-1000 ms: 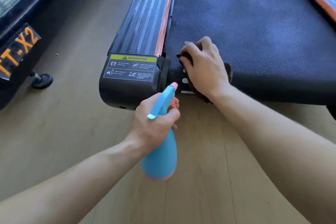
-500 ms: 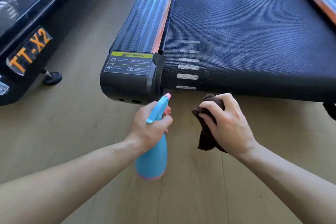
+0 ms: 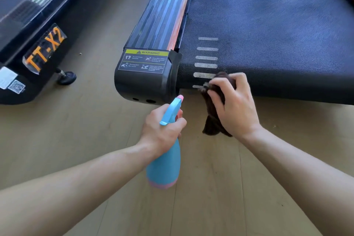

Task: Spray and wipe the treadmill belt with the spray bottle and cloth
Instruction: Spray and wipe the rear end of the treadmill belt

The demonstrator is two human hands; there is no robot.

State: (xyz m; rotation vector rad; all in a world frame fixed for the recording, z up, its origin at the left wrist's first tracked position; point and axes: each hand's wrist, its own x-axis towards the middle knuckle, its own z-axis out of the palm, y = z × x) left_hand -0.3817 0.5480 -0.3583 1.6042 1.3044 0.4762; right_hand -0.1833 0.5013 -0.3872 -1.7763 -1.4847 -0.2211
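Note:
The black treadmill belt [image 3: 268, 34] fills the upper right, with several white stripes near its rear edge. My left hand [image 3: 162, 132] grips a blue spray bottle [image 3: 165, 165] with a pink nozzle and base, its nozzle aimed toward the treadmill's rear corner. My right hand [image 3: 233, 105] holds a bunched dark brown cloth [image 3: 213, 119] against the belt's rounded rear edge, just right of the lowest stripes. Part of the cloth hangs down below my palm over the floor.
The treadmill's left side rail [image 3: 164, 9] ends in a black cap with a yellow warning label [image 3: 145, 60]. A second machine marked TT-X2 [image 3: 45, 50] stands at left on a small foot [image 3: 66, 77]. Wooden floor [image 3: 86, 130] lies between and in front.
A second ago my right hand pressed the cloth on the belt by the stripes, then pulled back off over the floor. Now it has returned to the belt's rear edge. My left hand stayed roughly put.

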